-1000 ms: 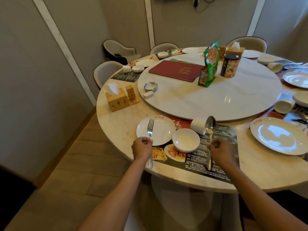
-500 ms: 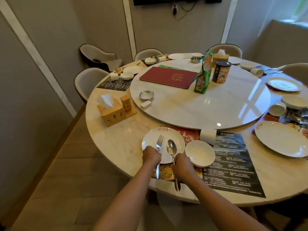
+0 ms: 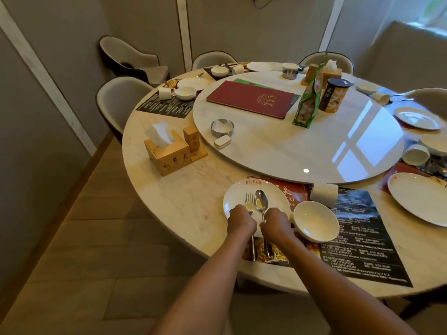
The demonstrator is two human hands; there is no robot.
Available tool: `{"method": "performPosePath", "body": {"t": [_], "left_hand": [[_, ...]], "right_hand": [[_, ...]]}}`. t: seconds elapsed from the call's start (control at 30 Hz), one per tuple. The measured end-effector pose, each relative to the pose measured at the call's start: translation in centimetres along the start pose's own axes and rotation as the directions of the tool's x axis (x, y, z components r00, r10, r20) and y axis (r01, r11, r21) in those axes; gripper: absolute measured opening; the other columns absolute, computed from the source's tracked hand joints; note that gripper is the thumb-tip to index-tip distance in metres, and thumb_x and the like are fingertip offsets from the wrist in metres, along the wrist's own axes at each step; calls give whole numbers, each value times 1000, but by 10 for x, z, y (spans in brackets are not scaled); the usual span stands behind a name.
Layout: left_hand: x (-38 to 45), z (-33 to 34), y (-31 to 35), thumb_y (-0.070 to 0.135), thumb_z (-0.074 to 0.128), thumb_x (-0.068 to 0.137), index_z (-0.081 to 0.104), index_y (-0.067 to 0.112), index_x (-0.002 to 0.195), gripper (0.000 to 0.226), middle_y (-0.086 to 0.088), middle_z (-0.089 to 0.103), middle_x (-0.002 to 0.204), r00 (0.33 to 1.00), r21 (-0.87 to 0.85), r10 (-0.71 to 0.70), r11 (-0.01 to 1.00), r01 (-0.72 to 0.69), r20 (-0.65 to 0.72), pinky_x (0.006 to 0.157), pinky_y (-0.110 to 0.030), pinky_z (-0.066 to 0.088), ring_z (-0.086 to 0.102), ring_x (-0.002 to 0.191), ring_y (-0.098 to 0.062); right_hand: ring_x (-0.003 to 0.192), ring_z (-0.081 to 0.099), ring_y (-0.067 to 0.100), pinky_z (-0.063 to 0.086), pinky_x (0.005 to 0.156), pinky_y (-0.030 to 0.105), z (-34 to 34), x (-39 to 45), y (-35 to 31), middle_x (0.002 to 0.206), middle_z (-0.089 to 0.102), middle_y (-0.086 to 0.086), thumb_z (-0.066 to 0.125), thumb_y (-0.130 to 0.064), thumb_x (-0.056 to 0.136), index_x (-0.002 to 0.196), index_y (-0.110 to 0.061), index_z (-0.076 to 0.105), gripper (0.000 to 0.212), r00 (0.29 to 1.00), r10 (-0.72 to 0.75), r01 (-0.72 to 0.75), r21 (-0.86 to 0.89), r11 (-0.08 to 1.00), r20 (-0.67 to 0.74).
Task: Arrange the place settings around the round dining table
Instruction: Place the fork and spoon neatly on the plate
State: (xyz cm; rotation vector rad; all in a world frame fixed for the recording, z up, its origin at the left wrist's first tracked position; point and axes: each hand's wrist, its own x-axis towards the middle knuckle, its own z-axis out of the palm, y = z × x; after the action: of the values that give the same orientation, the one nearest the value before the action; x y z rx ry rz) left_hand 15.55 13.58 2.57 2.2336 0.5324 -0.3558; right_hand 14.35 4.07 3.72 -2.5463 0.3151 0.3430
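while both hands work at the near setting, entries run left to right.

tissue box (image 3: 167,154): wooden, on the bench (image 3: 183,204) well left of the setting; not involved.

side plate (image 3: 235,198): white, red mark on its far rim, lying half on the printed placemat (image 3: 358,240).

left hand (image 3: 240,221): fingers curled round the fork (image 3: 249,201) at the neck; tines lie on the plate, pointing away from the person.

right hand (image 3: 275,222): pinching the handle of the spoon (image 3: 261,203), whose bowl lies face up on the plate just right of the fork.

advice for the step: lay the two pieces parallel and close without overlap, heads level, handles running straight back toward the bench edge; lower them flat before letting go so neither rolls or skates on the glazed plate; keep the right wrist off the small bowl (image 3: 315,221), which sits just beside it and looks easy to nudge.

cup (image 3: 324,194): white, lying on its side beyond the bowl at the edge of the turntable (image 3: 314,146); likely needs righting later.

hard to make out: both handles pass under the hands, only their ends showing near the bench edge; fingertips are hidden from this angle; placemat print is unreadable; the settings at far right are cut off by the frame, so their state cannot be judged.
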Motion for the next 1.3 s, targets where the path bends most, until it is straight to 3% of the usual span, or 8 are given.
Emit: {"method": "performPosePath", "body": {"t": [0.27,0.47,0.67,0.83,1.0,1.07,1.17,1.3], "left_hand": [[5,1,-3,10,66,87,65,5,111,24,-12,68,109,1000,-59,25,998,-24,15,67,-26,47,66,98,-26],[6,2,-5,10,68,86,68,4,107,22,-12,70,105,998,-55,57,997,-56,25,65,-24,46,67,95,-25],[-8,-8,-1,17,64,89,55,6,119,33,-9,59,117,984,-19,176,984,-176,22,72,-24,44,60,105,-25],[-28,-16,6,28,60,92,54,17,117,28,1,56,106,819,-34,554,831,-556,149,76,-23,49,58,91,-14],[-37,-18,15,37,58,92,50,25,122,34,8,55,110,648,36,695,673,-739,312,81,-30,53,55,92,-8],[-35,-12,24,38,59,91,47,23,127,41,4,56,118,614,56,714,636,-770,335,84,-28,50,54,100,-9],[-30,6,42,43,65,86,39,21,137,61,-1,48,136,597,131,720,594,-794,355,95,-30,42,47,120,-17],[-11,35,53,59,73,70,25,27,144,94,-3,40,146,656,247,590,626,-740,470,104,-42,38,39,129,-25]], "right_hand": [[76,61,18,54,66,27,0,0,-4,91,63,9,62,-6,88,105,-4,61,17,999,-44,45,17,999,-28],[76,64,19,57,70,31,1,-3,2,82,57,3,62,-8,89,106,-4,61,18,998,-54,55,43,998,-34],[89,57,13,44,72,21,-7,-12,10,112,60,7,63,-24,90,122,-12,54,36,989,-111,120,92,989,-94],[100,56,8,44,79,18,-28,-32,42,129,48,-4,63,-28,89,127,-25,50,40,938,-311,325,72,943,-156],[87,61,4,53,63,19,-56,-56,93,130,43,-11,62,-29,90,126,-30,49,39,948,-259,285,130,950,-184],[87,60,4,54,64,19,-65,-64,111,131,42,-10,62,-29,89,127,-30,49,40,950,-198,239,154,959,-242],[119,50,12,52,92,32,-72,-66,134,139,40,-3,68,-34,84,133,-31,42,56,943,-102,162,168,972,-317],[137,32,23,33,108,39,-75,-52,143,150,31,4,76,-38,76,147,-25,21,90,981,16,19,177,984,-195]]}}
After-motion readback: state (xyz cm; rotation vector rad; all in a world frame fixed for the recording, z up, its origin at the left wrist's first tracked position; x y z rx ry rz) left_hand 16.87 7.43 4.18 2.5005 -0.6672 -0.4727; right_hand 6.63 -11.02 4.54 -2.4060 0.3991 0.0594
